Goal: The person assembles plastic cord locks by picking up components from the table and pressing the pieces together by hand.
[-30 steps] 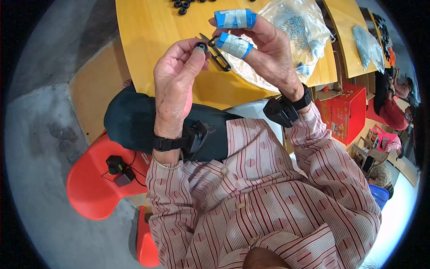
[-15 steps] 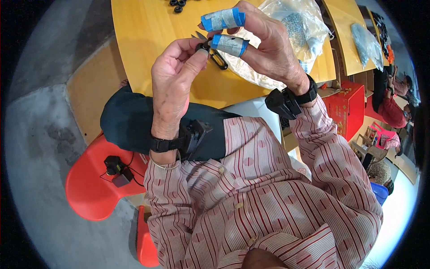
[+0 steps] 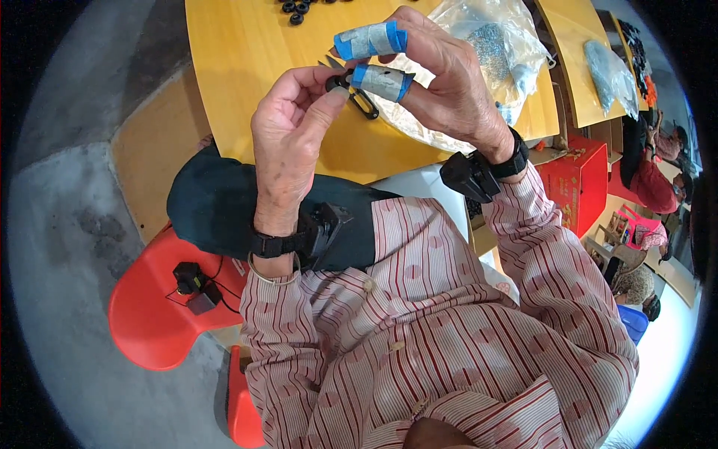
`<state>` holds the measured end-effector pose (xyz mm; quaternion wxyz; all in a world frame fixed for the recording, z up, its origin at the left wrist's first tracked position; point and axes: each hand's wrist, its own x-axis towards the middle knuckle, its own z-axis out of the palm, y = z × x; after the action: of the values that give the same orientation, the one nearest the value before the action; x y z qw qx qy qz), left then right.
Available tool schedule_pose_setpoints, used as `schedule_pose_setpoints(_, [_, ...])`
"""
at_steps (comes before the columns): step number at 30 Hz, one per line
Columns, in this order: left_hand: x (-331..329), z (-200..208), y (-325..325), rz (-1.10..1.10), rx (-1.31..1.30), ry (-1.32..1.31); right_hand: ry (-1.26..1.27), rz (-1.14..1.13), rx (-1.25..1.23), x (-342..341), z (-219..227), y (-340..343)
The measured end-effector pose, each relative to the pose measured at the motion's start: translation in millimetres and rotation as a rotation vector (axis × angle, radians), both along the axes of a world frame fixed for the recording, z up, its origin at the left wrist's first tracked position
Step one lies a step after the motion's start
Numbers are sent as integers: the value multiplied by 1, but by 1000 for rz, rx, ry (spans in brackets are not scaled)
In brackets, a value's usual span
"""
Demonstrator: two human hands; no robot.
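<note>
My left hand (image 3: 288, 135) pinches a small black ring-shaped part (image 3: 338, 81) between thumb and forefinger. My right hand (image 3: 441, 82) is close against it from the right. Blue and grey tape wraps the right thumb and forefinger, which are spread apart. The taped right thumb's tip meets the black part; whether it presses on it I cannot tell. Scissors (image 3: 365, 106) with black handles lie on the yellow table (image 3: 254, 67) just beyond the hands, partly hidden by them. Several black rings (image 3: 297, 19) sit at the table's far side.
A clear plastic bag (image 3: 493, 52) of small bluish pieces lies beyond my right hand. Another bag (image 3: 609, 75) is on a table to the right, above a red box (image 3: 576, 183). A red chair (image 3: 149, 307) stands at my left. Other people sit at the far right.
Both hands stay almost in place. The right forefinger and thumb have shifted slightly; the left hand keeps its pinch on the black part.
</note>
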<state>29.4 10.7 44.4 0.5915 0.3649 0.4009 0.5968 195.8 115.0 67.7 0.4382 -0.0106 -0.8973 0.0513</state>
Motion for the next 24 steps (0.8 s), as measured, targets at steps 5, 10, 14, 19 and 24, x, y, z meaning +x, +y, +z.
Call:
schedule_pose_setpoints(5, [0, -1, 0, 7, -8, -4, 34, 21, -7, 0, -3, 2])
schedule_pose_setpoints(10, [0, 0, 0, 17, 6, 37, -27, -1, 3, 2, 4, -2])
schedule_pose_setpoints(14, [1, 2, 0, 30, 14, 98, -54, -7, 78, 3, 3, 0])
schedule_pose_setpoints(19, [1, 0, 0, 21, 24, 107, -119, -111, -250, 0, 14, -25])
schedule_pose_setpoints(24, [2, 1, 1, 18, 38, 108, -140, -237, -548, -1, 19, -32])
